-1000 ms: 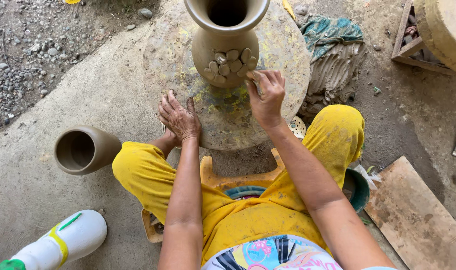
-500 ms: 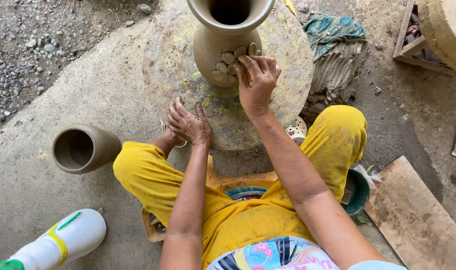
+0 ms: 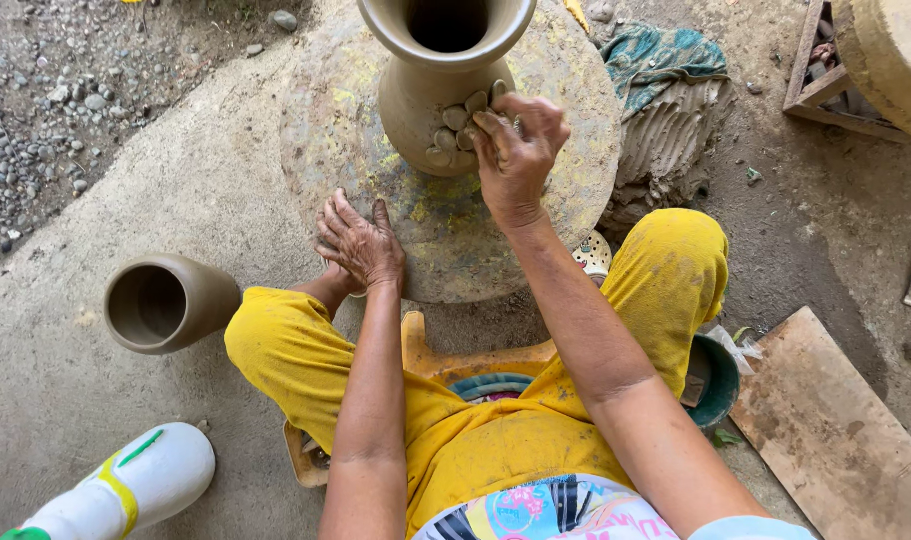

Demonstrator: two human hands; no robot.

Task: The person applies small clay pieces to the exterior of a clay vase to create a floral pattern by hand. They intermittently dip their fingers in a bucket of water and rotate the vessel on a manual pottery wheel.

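The right hand [image 3: 518,150] presses small clay lumps [image 3: 456,128] onto the vase [image 3: 431,85], fingers together; the left hand [image 3: 361,245] rests spread flat on the round wheel [image 3: 576,170].

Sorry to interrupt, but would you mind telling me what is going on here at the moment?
A person in yellow trousers sits low at a round turntable with an unfired clay vase standing on it. The right hand presses small clay pieces onto the side of the vase, where several are already stuck in a cluster. The left hand rests flat on the near edge of the turntable. A second clay pot lies on its side on the concrete to the person's left.
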